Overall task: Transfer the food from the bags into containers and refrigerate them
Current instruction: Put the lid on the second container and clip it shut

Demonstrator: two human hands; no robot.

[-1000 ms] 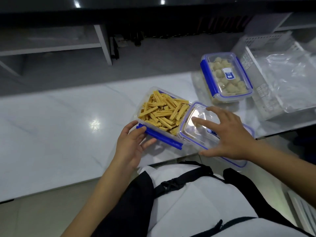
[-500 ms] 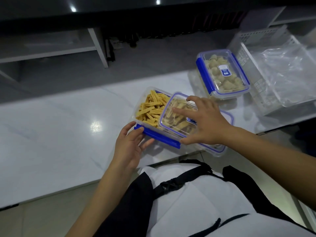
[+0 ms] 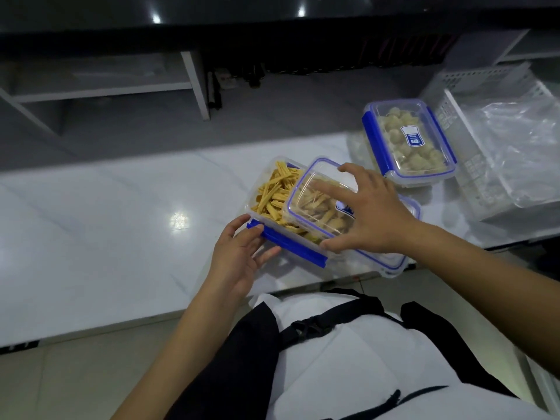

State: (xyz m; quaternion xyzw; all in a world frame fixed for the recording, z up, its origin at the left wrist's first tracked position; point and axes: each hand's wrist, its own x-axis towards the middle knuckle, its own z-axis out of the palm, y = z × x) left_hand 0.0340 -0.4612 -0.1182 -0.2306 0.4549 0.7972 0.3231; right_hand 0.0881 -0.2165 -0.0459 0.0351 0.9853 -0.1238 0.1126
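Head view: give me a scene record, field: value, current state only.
surface: white counter
open box: clear container with blue clip, holds yellow strips
lid: clear lid, blue-rimmed, partly over the open box, offset to the right, not seated
left hand: fingers on the box's near blue clip
right hand: spread on the lid, thumb at its near edge
closed box: lidded box of pale balls, behind and right
basket: white basket at right, holds clear bags
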